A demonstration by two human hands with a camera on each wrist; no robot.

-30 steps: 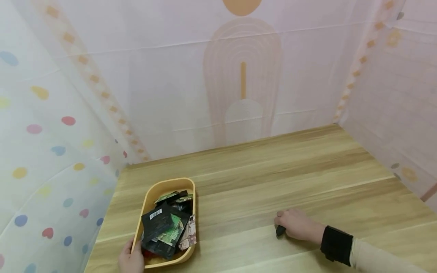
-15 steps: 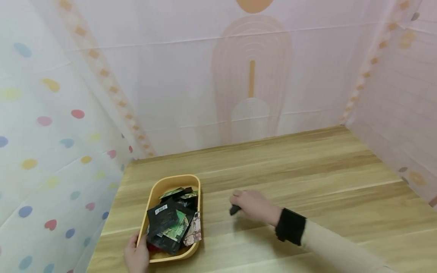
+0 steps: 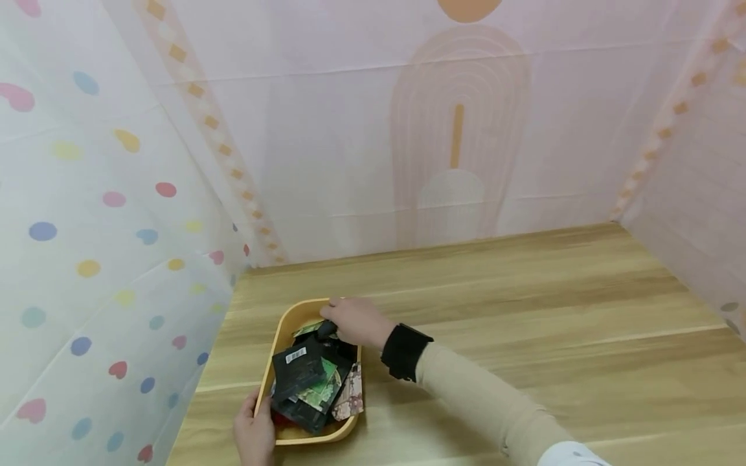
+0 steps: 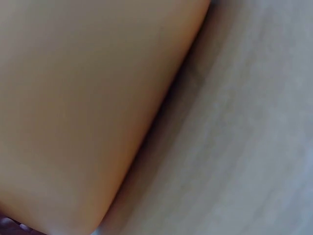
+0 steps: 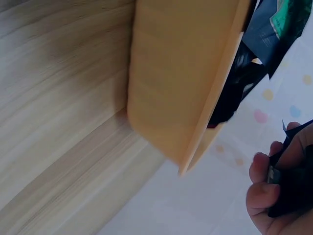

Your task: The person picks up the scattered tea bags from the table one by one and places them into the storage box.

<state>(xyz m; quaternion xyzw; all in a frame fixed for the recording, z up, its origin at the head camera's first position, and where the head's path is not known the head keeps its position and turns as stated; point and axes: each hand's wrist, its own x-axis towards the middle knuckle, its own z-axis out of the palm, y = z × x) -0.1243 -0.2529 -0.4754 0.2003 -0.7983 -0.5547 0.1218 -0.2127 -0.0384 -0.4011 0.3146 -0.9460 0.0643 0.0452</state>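
A yellow plastic bin (image 3: pixel 319 440), filled with several flat black and printed packets (image 3: pixel 298 372), stands at the left of the table. My left hand (image 3: pixel 255 430) grips its near left rim. In the left wrist view the bin's smooth outer wall (image 4: pixel 88 107) fills much of the picture, and that hand is out of sight. Over the bin's far right corner, my right hand (image 3: pixel 360 323) pinches a small, dark, packet-like piece (image 3: pixel 326 329). The right wrist view shows curled fingers (image 5: pixel 261 196) round this black piece, with a pointed corner sticking out; the palm covers part of it.
The bin rests on a wood-grain table (image 3: pixel 495 310). Behind it hangs a pale printed cloth (image 3: pixel 350 142), and a dotted cloth (image 3: pixel 116 278) closes off the left side. One pinkish patterned packet (image 3: pixel 350 395) leans out over the bin's right rim.
My right hand has swung left from the middle right of the table to over the bin, carrying the dark piece. The left hand keeps its grip on the rim; the head view has shifted.
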